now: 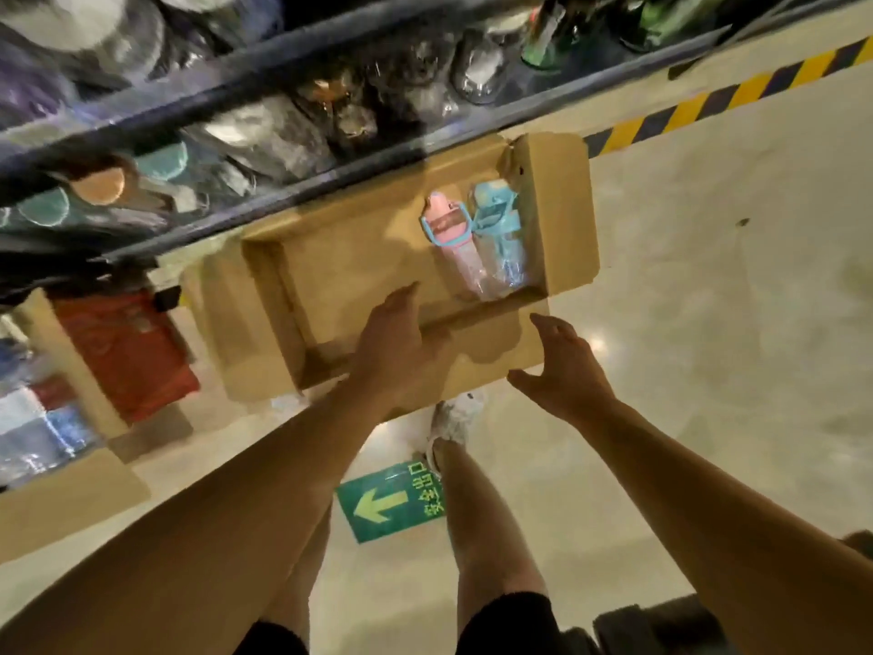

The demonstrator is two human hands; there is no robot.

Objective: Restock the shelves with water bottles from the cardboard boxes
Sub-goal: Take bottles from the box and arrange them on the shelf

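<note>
Over the open cardboard box (359, 257) with two bottles (477, 243), both hands (477, 352) loose-fingered, grasping nothing.

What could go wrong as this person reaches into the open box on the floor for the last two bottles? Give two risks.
1. The pink bottle and the blue bottle lie side by side, wrapped in clear plastic; grabbing one may drag or drop the other.
2. The left hand and the right hand hover over the near flap of the cardboard box; leaning on it could tip the box.
</note>
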